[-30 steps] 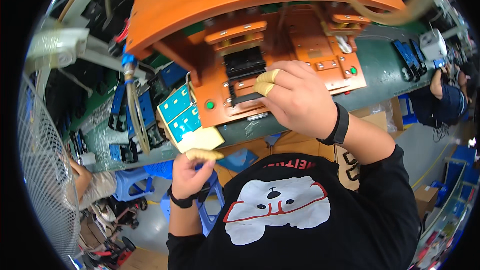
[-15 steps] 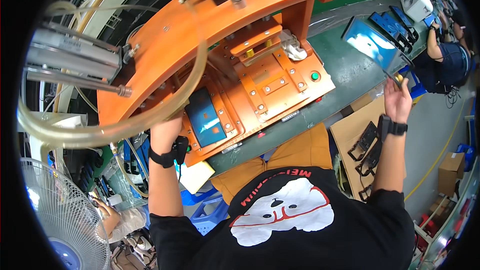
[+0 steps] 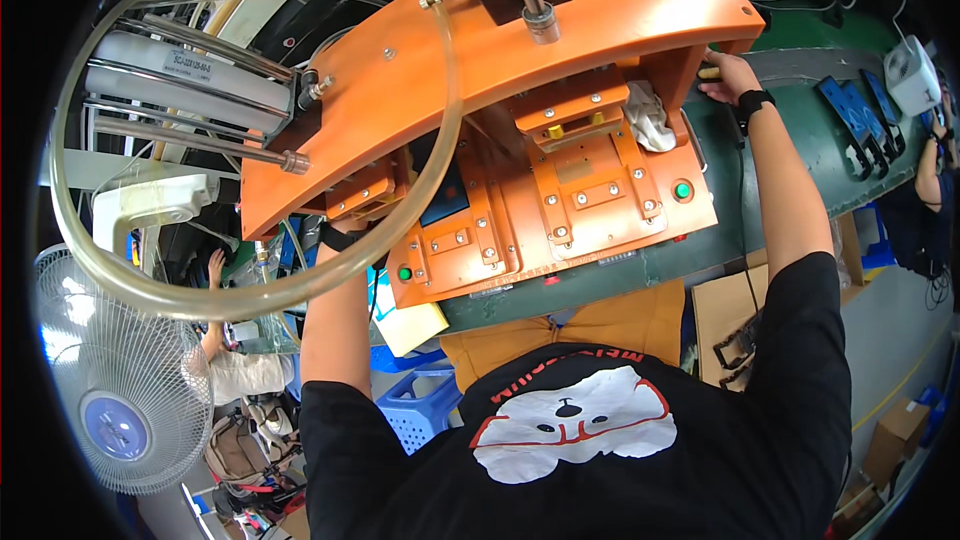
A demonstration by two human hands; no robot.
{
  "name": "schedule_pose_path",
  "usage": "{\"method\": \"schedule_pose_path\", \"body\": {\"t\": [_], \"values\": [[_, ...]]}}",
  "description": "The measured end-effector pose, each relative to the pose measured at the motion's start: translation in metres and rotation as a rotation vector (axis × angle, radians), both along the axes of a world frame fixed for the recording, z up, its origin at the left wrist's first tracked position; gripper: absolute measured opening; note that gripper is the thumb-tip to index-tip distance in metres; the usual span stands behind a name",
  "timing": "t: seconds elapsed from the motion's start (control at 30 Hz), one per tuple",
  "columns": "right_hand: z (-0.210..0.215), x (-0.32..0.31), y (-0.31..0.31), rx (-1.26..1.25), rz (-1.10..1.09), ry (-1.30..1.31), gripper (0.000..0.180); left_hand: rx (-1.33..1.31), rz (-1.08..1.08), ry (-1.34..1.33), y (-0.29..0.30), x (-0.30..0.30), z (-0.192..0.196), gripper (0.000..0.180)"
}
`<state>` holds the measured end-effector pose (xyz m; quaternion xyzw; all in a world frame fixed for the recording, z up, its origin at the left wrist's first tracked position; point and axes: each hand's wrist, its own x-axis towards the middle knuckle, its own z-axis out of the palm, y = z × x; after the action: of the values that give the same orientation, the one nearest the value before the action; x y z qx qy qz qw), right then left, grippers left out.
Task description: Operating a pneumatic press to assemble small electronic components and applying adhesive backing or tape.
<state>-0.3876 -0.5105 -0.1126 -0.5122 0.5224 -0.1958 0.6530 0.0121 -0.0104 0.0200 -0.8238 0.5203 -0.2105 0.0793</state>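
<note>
Two bare arms reach up and away from a person in a black T-shirt (image 3: 590, 450) with a white cartoon print, seen from above. Nearest the body, the edge of a green workbench (image 3: 720, 240) crosses the view, and on it sits an orange press fixture (image 3: 560, 210) with bolted plates, a green button near each lower corner and a white cloth (image 3: 650, 125) tucked in on its right side.

The left arm rises at the left, a black wristband at its wrist; the left hand (image 3: 345, 230) disappears under the fixture's overhanging orange top plate (image 3: 520, 50), so whether its fingers are curled or loose cannot be told. The right hand (image 3: 728, 75), also with a black wristband, rests at the fixture's far right edge, its fingers bent over a small yellow piece (image 3: 708, 72) against the orange side wall.

Farther out, a clear hose (image 3: 250, 295) loops around metal cylinders (image 3: 190, 90) at the upper left. A white fan (image 3: 110, 390) stands at the lower left, and black parts (image 3: 850, 115) lie on the bench to the right.
</note>
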Motion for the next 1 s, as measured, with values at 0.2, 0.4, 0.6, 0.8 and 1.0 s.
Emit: {"method": "schedule_pose_path", "body": {"t": [0.2, 0.4, 0.6, 0.8, 1.0], "values": [[-0.006, -0.013, -0.008, -0.064, 0.001, -0.021, 0.031, 0.055, 0.094, 0.012, 0.022, -0.020, -0.003, 0.038], [-0.009, -0.020, -0.009, -0.167, -0.076, -0.004, 0.035, 0.062, 0.016, 0.084, 0.014, 0.001, -0.006, 0.039], [0.001, -0.001, -0.044, -0.556, -0.024, 0.227, 0.047, 0.060, -0.154, 0.176, 0.028, -0.015, -0.013, 0.040], [0.047, 0.009, -0.090, -0.836, -0.134, 1.085, 0.088, 0.049, -0.150, 0.181, 0.046, -0.030, -0.003, 0.041], [0.037, 0.021, -0.114, -0.762, -0.109, 0.737, 0.091, -0.392, 0.289, 0.970, 0.020, -0.135, 0.059, 0.036]]}}
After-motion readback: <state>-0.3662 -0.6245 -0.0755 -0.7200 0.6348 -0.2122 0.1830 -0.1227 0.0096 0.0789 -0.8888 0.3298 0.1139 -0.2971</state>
